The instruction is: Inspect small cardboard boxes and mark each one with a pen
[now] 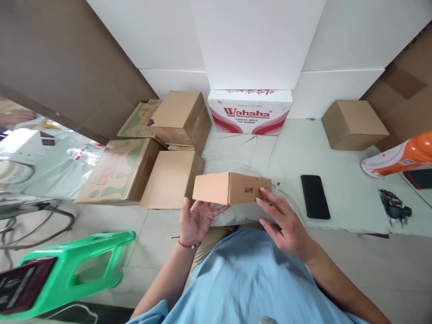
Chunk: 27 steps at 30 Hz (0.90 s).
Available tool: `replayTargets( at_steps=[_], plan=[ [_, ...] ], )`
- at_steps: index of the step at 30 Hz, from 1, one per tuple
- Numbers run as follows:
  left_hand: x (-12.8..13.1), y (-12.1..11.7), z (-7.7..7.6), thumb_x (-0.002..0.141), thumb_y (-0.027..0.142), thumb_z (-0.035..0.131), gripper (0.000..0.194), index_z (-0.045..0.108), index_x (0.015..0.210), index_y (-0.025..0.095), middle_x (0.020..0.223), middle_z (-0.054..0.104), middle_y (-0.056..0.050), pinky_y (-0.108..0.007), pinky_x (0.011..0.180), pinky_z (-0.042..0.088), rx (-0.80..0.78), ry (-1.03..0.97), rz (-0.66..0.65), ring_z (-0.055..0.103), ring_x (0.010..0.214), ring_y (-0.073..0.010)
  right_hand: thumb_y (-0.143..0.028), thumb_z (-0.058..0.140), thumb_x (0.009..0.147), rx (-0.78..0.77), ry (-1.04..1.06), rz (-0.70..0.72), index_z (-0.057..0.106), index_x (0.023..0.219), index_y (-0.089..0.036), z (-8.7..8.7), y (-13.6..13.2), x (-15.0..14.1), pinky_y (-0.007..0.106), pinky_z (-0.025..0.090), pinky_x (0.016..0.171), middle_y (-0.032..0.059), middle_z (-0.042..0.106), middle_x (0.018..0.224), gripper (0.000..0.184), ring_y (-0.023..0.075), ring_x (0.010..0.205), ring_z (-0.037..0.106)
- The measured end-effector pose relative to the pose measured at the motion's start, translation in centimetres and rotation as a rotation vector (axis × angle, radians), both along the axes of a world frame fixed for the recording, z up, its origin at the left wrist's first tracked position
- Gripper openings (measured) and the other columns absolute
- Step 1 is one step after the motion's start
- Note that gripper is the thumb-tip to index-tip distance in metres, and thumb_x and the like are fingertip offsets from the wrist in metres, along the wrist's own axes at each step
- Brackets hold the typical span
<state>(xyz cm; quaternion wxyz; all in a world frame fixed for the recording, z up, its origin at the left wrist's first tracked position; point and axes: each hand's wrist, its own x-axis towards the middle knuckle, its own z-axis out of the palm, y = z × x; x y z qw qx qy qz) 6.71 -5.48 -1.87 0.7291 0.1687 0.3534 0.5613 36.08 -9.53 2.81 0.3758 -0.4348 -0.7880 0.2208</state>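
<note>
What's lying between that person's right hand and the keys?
A black phone lies on the pale green cloth between the right hand and the keys, in the head view.

One camera is riding on the person's head, facing forward and down. It is looking over the shirt [251,279] at six o'clock, very near, and across the table [286,155] toward the wall [249,45] at twelve, farthest off. The left hand [199,222] is showing close up toward seven, the right hand [285,225] toward four.
</note>
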Motion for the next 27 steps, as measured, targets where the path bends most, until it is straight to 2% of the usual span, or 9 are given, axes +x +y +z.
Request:
replayTargets(
  at_steps=[2, 4, 8, 13, 16, 18, 22, 25, 27],
  plan=[
    [0.0, 0.3, 0.5, 0.087, 0.082, 0.068, 0.074, 0.076, 0.127, 0.02, 0.129, 0.08, -0.015, -0.061, 0.104, 0.061, -0.045, -0.02, 0.002, 0.074, 0.124, -0.039, -0.012, 0.058, 0.106, 0.03, -0.003, 0.023, 0.043, 0.168, -0.038, 0.5, -0.1, -0.3, 0.053, 0.057, 0.113, 0.0141, 0.053, 0.167, 0.069, 0.0281, 0.138, 0.064],
    [0.0, 0.5, 0.6, 0.086, 0.076, 0.076, 0.07, 0.076, 0.126, 0.019, 0.125, 0.081, -0.013, -0.052, 0.1, 0.064, -0.107, 0.02, 0.071, 0.078, 0.114, -0.0348, -0.013, 0.058, 0.106, 0.019, 0.044, 0.06, 0.05, 0.163, -0.037, 0.6, -0.3, -0.6, 0.052, 0.056, 0.114, 0.0135, 0.057, 0.163, 0.062, 0.0275, 0.136, 0.065],
    [0.0, 0.3, 0.5, 0.078, 0.058, 0.091, 0.055, 0.08, 0.115, 0.02, 0.11, 0.084, -0.007, -0.039, 0.095, 0.066, -0.156, 0.136, 0.13, 0.08, 0.1, -0.0275, -0.032, 0.061, 0.109, -0.235, 0.366, -0.084, 0.059, 0.153, -0.033, -0.4, -0.7, -1.0, 0.045, 0.057, 0.111, 0.0103, 0.069, 0.14, 0.045, 0.0249, 0.126, 0.068],
    [0.8, -0.6, 1.3, 0.075, 0.038, 0.097, 0.048, 0.081, 0.118, 0.024, 0.139, 0.076, -0.011, -0.038, 0.114, 0.056, 0.182, 0.392, -0.045, 0.067, 0.138, -0.0312, -0.064, 0.073, 0.095, -0.736, 0.856, -0.44, 0.067, 0.14, -0.026, -2.7, 0.2, -1.0, 0.035, 0.06, 0.087, 0.0049, 0.071, 0.11, 0.059, 0.0213, 0.1, 0.069],
    [1.2, -1.0, 1.9, 0.08, 0.031, 0.094, 0.054, 0.078, 0.132, 0.027, 0.162, 0.059, -0.014, -0.051, 0.125, 0.048, 0.372, 0.562, -0.135, 0.05, 0.156, -0.0369, -0.06, 0.096, 0.069, -0.844, 1.018, -0.615, 0.073, 0.128, -0.027, -3.6, 0.9, -1.0, 0.031, 0.057, 0.077, 0.0025, 0.07, 0.109, 0.071, 0.019, 0.093, 0.066],
    [1.4, -1.2, 2.2, 0.084, 0.026, 0.089, 0.044, 0.08, 0.128, 0.028, 0.173, 0.045, -0.012, -0.056, 0.125, 0.048, 0.51, 0.688, -0.158, 0.039, 0.163, -0.0397, -0.049, 0.105, 0.053, -0.891, 1.108, -0.686, 0.076, 0.118, -0.028, -3.7, 1.2, -1.1, 0.031, 0.058, 0.079, 0.0016, 0.07, 0.109, 0.074, 0.0183, 0.093, 0.065],
    [2.5, -1.7, 3.3, 0.092, 0.018, 0.072, 0.017, 0.081, 0.105, 0.025, 0.177, 0.038, -0.009, -0.056, 0.127, 0.045, 0.755, 0.872, -0.267, 0.033, 0.166, -0.0366, -0.044, 0.105, 0.052, -1.089, 1.107, -0.497, 0.082, 0.103, -0.023, -3.7, 1.3, -1.1, 0.03, 0.055, 0.073, 0.0057, 0.075, 0.106, 0.06, 0.0181, 0.086, 0.065],
    [3.7, -1.8, 4.6, 0.094, 0.026, 0.071, 0.005, 0.072, 0.094, 0.022, 0.168, 0.052, -0.015, -0.058, 0.126, 0.043, 0.686, 0.856, -0.33, 0.048, 0.157, -0.0385, -0.049, 0.098, 0.067, -1.043, 0.99, -0.404, 0.083, 0.108, -0.023, -4.1, 1.4, -0.9, 0.03, 0.052, 0.068, 0.0064, 0.078, 0.103, 0.051, 0.0167, 0.078, 0.063],
    [4.3, -1.5, 5.6, 0.098, 0.04, 0.069, 0.029, 0.062, 0.077, 0.021, 0.157, 0.064, -0.017, -0.056, 0.122, 0.044, 0.556, 0.833, -0.265, 0.056, 0.148, -0.0417, -0.05, 0.09, 0.076, -0.923, 0.841, -0.365, 0.081, 0.113, -0.023, -4.6, 1.5, -0.9, 0.032, 0.055, 0.072, 0.006, 0.078, 0.101, 0.047, 0.0182, 0.081, 0.065]
  ],
)
